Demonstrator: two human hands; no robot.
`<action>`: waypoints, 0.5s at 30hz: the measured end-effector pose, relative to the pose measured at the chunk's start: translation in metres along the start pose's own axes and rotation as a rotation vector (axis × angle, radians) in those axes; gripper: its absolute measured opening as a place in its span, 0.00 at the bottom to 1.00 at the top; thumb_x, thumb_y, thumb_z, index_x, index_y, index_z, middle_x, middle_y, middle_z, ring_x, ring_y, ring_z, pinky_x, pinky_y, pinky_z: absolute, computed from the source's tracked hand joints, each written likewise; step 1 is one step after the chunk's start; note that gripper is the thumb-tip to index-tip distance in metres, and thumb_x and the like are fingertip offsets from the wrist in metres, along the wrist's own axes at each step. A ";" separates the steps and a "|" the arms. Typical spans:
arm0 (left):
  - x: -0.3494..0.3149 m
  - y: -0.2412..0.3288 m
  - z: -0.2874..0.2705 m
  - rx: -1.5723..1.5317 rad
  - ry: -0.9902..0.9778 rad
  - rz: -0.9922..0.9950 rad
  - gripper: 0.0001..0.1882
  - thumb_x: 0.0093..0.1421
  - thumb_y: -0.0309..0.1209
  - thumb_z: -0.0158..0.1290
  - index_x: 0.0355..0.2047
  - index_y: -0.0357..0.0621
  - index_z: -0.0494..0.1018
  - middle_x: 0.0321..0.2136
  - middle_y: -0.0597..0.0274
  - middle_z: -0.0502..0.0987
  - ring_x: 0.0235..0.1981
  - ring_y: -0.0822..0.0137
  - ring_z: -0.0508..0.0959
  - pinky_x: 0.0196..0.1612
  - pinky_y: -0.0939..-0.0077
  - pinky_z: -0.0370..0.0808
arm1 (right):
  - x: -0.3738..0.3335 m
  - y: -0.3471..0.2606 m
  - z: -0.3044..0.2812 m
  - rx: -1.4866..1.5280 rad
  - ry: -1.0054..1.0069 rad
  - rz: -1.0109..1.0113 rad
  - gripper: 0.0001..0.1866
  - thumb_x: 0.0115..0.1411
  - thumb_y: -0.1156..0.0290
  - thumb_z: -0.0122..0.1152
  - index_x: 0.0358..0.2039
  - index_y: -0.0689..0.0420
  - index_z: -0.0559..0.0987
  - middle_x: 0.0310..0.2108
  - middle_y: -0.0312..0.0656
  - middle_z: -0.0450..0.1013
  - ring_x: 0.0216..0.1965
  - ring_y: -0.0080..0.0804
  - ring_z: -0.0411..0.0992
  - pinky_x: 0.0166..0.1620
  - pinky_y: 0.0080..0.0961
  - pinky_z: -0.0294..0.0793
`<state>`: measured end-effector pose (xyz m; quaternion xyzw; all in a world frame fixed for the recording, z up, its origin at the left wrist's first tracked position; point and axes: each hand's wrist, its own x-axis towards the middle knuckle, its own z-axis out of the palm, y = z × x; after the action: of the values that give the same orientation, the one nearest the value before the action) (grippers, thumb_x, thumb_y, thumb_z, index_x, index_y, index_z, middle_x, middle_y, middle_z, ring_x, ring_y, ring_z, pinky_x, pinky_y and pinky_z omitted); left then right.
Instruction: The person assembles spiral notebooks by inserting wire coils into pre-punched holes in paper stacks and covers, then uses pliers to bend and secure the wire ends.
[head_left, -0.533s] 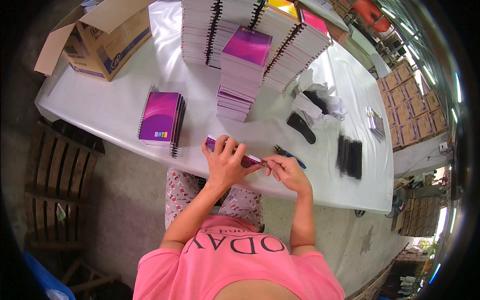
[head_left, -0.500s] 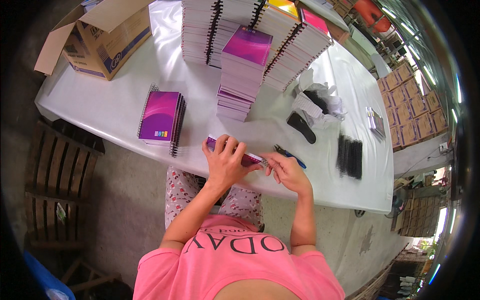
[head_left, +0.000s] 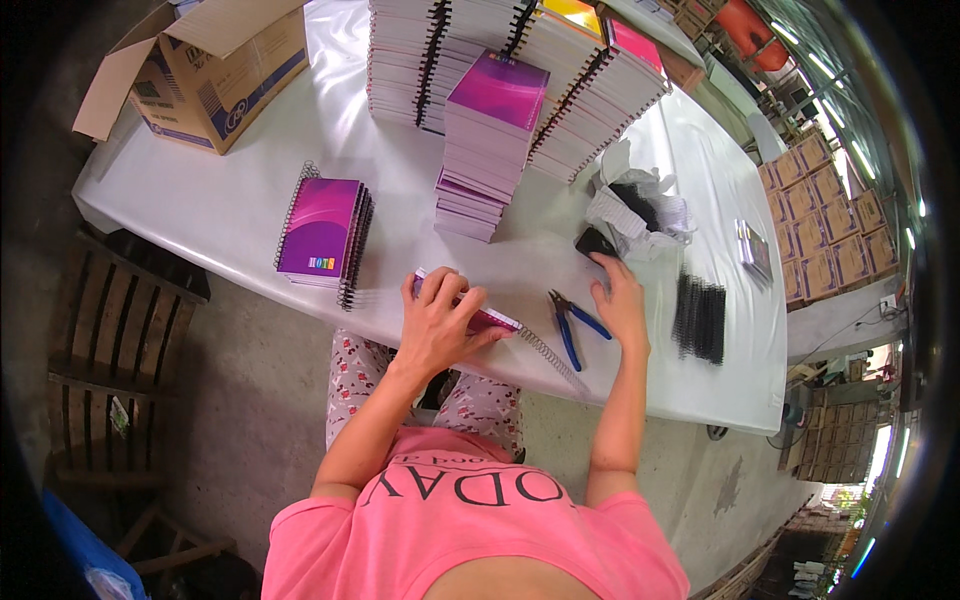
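My left hand [head_left: 440, 315] grips a purple notebook [head_left: 487, 319] on its edge near the table's front. From the notebook's right end a thin wire spiral coil [head_left: 550, 355] sticks out towards the table edge. My right hand [head_left: 622, 305] is stretched forward with fingers apart, its fingertips at a flat black sole-shaped piece [head_left: 594, 241]; the near part of that piece is hidden under the hand. Between my hands lie blue-handled pliers [head_left: 572, 328], their handles spread. To the left is a small pile of purple spiral notebooks [head_left: 322, 230].
Tall notebook stacks [head_left: 495, 120] stand at the back middle. An open cardboard box [head_left: 215, 90] is at the far left. On the right are crumpled paper [head_left: 665, 215] with black coils inside, a bundle of black coils [head_left: 700, 317] and a small stack [head_left: 753, 252]. A wooden chair [head_left: 115, 370] stands left.
My right hand has left the coil and moved forward and right to the black sole-shaped piece. The coil and pliers now show in full. My left hand keeps the notebook.
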<state>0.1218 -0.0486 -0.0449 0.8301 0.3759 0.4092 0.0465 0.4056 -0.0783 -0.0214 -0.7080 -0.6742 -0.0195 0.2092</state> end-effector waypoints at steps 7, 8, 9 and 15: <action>0.003 -0.003 -0.008 -0.089 -0.068 0.015 0.27 0.43 0.56 0.60 0.28 0.48 0.68 0.33 0.61 0.66 0.45 0.58 0.66 0.48 0.50 0.56 | 0.004 0.034 0.008 0.405 0.007 0.366 0.21 0.47 0.88 0.50 0.42 0.60 0.78 0.42 0.49 0.76 0.42 0.42 0.75 0.50 0.36 0.70; 0.002 -0.004 -0.008 -0.108 -0.069 -0.003 0.27 0.43 0.56 0.60 0.28 0.47 0.67 0.33 0.60 0.66 0.45 0.58 0.66 0.49 0.48 0.56 | 0.003 0.016 0.003 0.887 0.059 0.330 0.19 0.46 0.88 0.51 0.40 0.61 0.78 0.40 0.49 0.76 0.41 0.42 0.75 0.50 0.36 0.70; 0.002 -0.005 -0.007 -0.112 -0.066 -0.010 0.27 0.43 0.56 0.60 0.28 0.47 0.67 0.33 0.60 0.66 0.45 0.58 0.66 0.50 0.48 0.56 | -0.002 -0.010 0.001 1.368 0.110 0.289 0.18 0.46 0.88 0.52 0.38 0.62 0.79 0.39 0.50 0.77 0.40 0.42 0.76 0.51 0.36 0.70; 0.006 -0.005 -0.005 -0.152 -0.072 0.015 0.28 0.40 0.58 0.61 0.27 0.47 0.68 0.34 0.60 0.67 0.46 0.57 0.66 0.51 0.49 0.55 | -0.012 -0.051 0.038 1.260 -0.339 0.190 0.12 0.44 0.89 0.55 0.29 0.67 0.82 0.33 0.54 0.78 0.40 0.45 0.76 0.54 0.39 0.69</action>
<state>0.1177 -0.0424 -0.0402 0.8413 0.3355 0.4066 0.1199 0.3454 -0.0775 -0.0461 -0.4998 -0.5147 0.5091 0.4755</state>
